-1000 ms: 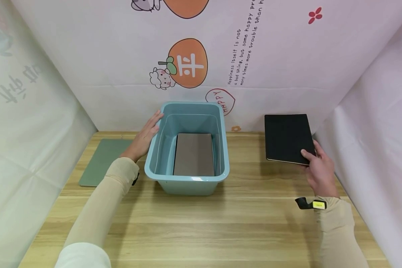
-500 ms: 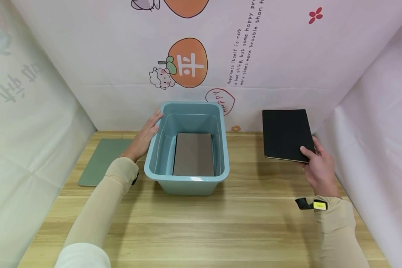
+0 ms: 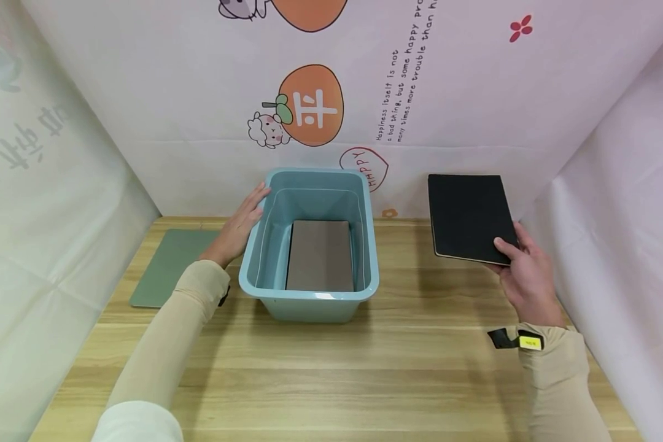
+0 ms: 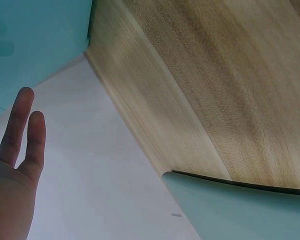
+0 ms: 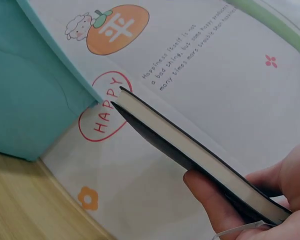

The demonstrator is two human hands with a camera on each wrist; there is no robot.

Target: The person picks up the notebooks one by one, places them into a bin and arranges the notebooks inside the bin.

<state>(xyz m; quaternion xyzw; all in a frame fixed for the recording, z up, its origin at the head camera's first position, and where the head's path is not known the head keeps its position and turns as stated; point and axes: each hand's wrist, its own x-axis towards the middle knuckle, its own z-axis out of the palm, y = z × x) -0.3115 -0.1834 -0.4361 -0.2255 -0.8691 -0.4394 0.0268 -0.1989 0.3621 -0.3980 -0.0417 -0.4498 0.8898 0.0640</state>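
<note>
My right hand (image 3: 527,276) pinches a black notebook (image 3: 469,218) by its near right corner, thumb on top and fingers underneath. The notebook is held above the table, its shadow falling on the wood below. In the right wrist view its cream page edges (image 5: 190,150) show between the dark covers. My left hand (image 3: 236,230) lies with straight fingers along the left rim of a light blue plastic bin (image 3: 309,310). Inside the bin, on its floor, rests a grey-brown notebook (image 3: 320,255). In the left wrist view two extended fingers (image 4: 36,135) show beside the bin's wall.
A green flat notebook (image 3: 168,267) lies on the wooden table (image 3: 331,374) left of the bin, partly behind my left forearm. White printed cloth (image 3: 464,92) hangs behind the table, and more cloth (image 3: 630,202) closes off both sides.
My right hand has raised the black notebook a little and shifted it slightly left, away from the table. The left hand and the bin stay where they were.
</note>
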